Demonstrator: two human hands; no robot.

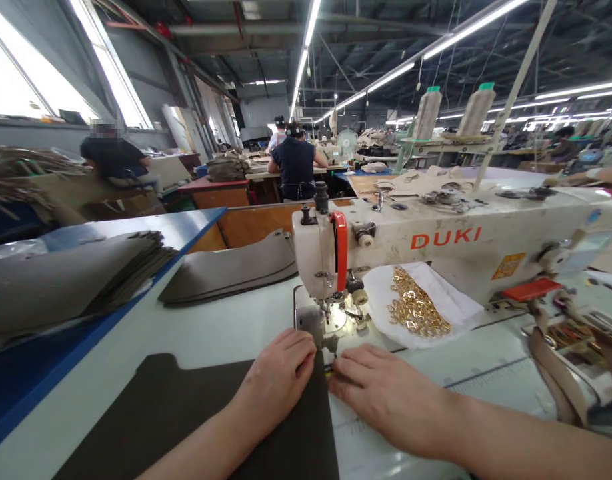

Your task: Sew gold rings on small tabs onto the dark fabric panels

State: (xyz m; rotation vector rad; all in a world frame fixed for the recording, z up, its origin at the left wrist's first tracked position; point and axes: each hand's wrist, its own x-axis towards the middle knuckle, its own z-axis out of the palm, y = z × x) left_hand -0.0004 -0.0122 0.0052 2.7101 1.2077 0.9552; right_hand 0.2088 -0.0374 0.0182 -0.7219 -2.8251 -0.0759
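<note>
A dark grey-brown panel [186, 413] lies flat on the pale table, its right edge running up to the needle area of a white sewing machine [386, 233] marked DUKI. My left hand [283, 367] rests on the panel near its upper right corner, fingers curled in, and what they pinch, if anything, is hidden. Just right of the panel's edge, my right hand [371, 387] lies low with its fingers pressed together. A small yellow bit shows by its fingertips; whether the fingers hold it is unclear. The needle and presser foot [331, 310] are just beyond both hands.
Gold rings [416, 307] lie on white paper [461, 310] beside the machine. Cut panels are stacked at the back [231, 267] and on a blue-edged table [46, 280] at left. Straps [556, 373] and metal parts sit at right. People sit farther back.
</note>
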